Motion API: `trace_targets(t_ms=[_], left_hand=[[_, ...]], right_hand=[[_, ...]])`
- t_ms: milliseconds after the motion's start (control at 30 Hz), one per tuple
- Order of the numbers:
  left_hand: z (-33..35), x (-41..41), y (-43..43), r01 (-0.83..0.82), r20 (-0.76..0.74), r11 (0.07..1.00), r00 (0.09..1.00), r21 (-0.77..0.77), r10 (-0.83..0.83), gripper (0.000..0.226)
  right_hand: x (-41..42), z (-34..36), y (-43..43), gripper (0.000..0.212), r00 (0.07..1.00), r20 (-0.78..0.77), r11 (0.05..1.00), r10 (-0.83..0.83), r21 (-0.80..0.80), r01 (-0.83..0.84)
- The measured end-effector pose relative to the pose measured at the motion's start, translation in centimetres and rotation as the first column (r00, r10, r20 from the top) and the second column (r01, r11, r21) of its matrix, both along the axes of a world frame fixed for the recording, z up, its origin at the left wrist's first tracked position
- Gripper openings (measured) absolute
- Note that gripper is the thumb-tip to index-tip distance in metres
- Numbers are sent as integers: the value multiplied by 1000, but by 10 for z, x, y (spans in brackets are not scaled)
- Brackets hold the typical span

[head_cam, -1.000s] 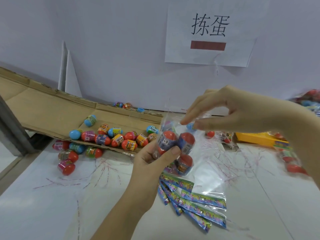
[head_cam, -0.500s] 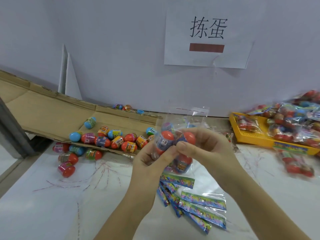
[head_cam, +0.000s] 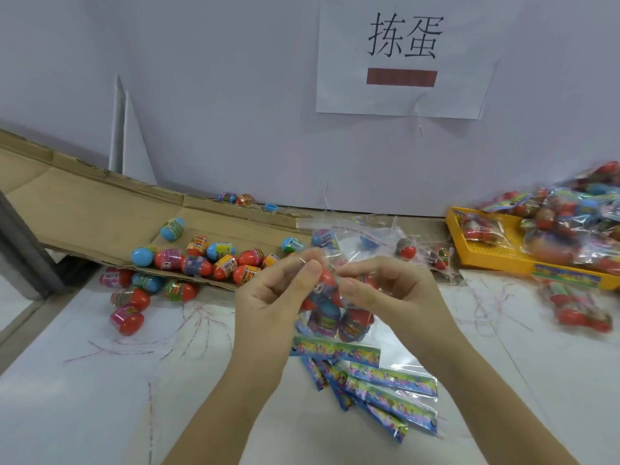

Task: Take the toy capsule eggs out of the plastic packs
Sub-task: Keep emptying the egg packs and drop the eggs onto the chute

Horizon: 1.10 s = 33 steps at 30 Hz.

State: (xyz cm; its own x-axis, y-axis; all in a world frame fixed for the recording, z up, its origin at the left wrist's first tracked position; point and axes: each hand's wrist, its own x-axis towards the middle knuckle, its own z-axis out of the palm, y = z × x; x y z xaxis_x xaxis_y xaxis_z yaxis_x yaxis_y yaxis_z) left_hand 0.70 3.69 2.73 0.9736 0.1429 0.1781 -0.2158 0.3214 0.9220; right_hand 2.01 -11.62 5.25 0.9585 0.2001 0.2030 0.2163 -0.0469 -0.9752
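The pack [head_cam: 332,317] you have in front of you is thin clear plastic film, glossy and crinkled. The eggs [head_cam: 194,265] to your left are smooth, shiny hard plastic with printed wrap labels. They lie on matt brown cardboard [head_cam: 84,213] with rough edges. Your tray [head_cam: 493,253] is moulded, perforated plastic. The sign [head_cam: 402,99] is plain matt paper, and the table [head_cam: 84,397] looks smooth.

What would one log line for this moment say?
left hand: pinches plastic pack | right hand: pinches same pack | eggs: inside pack | loose eggs: on cardboard
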Motion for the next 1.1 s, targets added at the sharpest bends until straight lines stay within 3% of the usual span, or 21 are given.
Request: trace_targets(t_ms=[100,333,433,467,533,600,667,767,1100], left_hand=[[-3,1,0,-42,-10,997,999,-59,41,34],[-4,0,-3,-172,98,981,982,92,163,23],[-5,-1,-4,-189,108,981,977,51,183,26],[-5,-1,-4,-201,125,978,973,56,193,26],[-4,-3,-5,-232,161,967,964,106,213,25],[-4,-6,-6,-262,196,950,954,168,228,25],[-6,-8,-8,-298,230,927,942,228,246,26],[-11,-8,-8,-348,304,886,918,307,255,24],[-17,1,-2,-562,594,654,777,507,207,31]], right_hand=[[0,-2,0,24,1000,17,1000,-1,-22,2],[1,-4,1,26,1000,3,1000,-12,29,12],[1,-8,4,29,995,26,995,-99,4,99],[1,-10,6,34,977,82,979,-195,-50,199],[1,-10,7,39,872,337,898,-355,-135,418],[1,-5,11,26,709,638,844,-300,-169,509],[1,0,18,11,592,791,800,-156,-250,545],[4,4,25,15,538,840,729,-71,-325,603],[11,8,19,10,430,903,620,3,-339,708]])
